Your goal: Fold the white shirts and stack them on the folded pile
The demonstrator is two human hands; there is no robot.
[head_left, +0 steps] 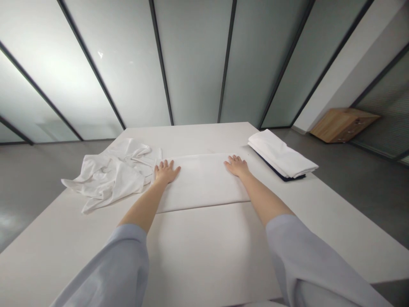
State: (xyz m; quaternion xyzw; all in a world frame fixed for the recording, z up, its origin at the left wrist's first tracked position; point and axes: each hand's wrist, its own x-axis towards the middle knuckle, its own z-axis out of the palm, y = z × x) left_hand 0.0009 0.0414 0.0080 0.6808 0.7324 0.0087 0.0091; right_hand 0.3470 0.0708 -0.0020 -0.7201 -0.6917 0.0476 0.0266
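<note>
A white cloth (pixel 201 183), folded into a flat rectangle, lies in front of me on the white table. My left hand (pixel 166 171) rests flat on its far left part, fingers spread. Near the far right corner of the same cloth, my right hand (pixel 237 165) lies palm down with its fingers apart. Neither hand grips anything. Just left of my left hand is a crumpled heap of white fabric (pixel 111 175), its inner folds hidden. What kind of item the folded cloth is, I cannot tell.
On the right side of the table (pixel 204 256) sits a stack of folded white cloth (pixel 281 153) with a dark navy cloth (pixel 290 178) beneath it. The crumpled heap hangs over the table's left edge. A wooden cabinet (pixel 345 124) stands on the floor beyond, by frosted glass panels (pixel 194 59).
</note>
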